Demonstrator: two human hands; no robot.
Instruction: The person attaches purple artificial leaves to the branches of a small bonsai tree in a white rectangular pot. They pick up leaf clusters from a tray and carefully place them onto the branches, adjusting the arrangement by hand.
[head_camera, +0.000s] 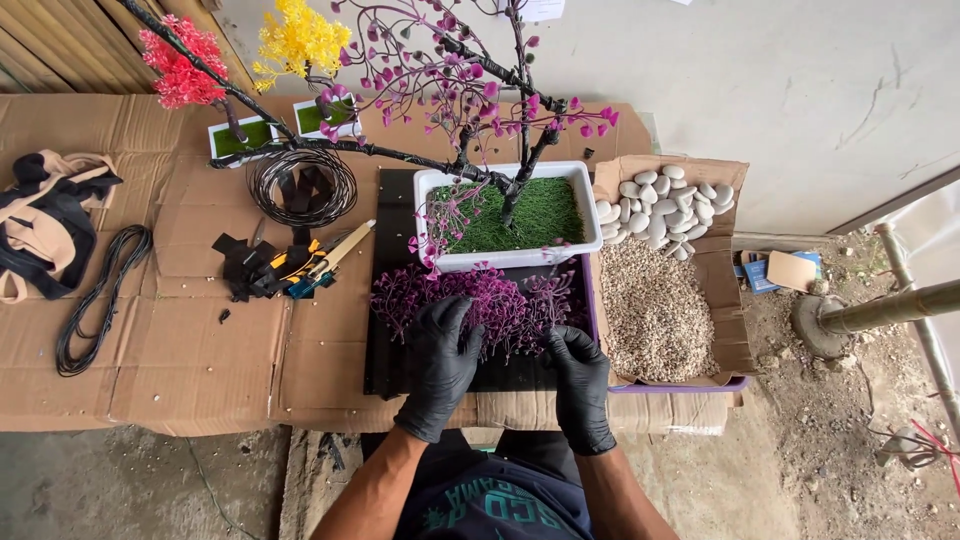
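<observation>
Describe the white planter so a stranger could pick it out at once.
Start at the black mat on the cardboard-covered floor. At its far edge, just beyond the heap of purple twigs that both gloved hands rest on, sits the white planter. It is the only rectangular white tub filled with green turf, with a dark-trunked tree of pink blossoms rising from it.

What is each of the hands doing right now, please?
Left hand: open, fingers spread on the purple sprigs.
Right hand: fingers curled at the sprigs; grip cannot be told.
</observation>
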